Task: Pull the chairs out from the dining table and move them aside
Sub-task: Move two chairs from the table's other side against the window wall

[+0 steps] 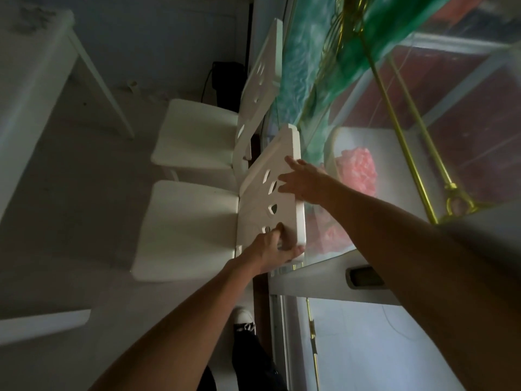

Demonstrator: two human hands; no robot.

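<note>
Two white chairs stand side by side with their backs against a glass cabinet (338,258). On the near chair (186,230), my left hand (272,248) grips the lower corner of the backrest, thumb on its front face. My right hand (303,182) lies over the backrest's top edge with the fingers spread on its front. The far chair (197,134) stands untouched beyond it. The white dining table (31,88) is at the left, apart from both chairs.
The glass cabinet on the right holds pink and green items and has brass rods (406,128). A black box with a cable (228,80) sits on the floor by the wall. My shoe (244,318) is below, near the cabinet base. A white edge (42,325) juts in at lower left.
</note>
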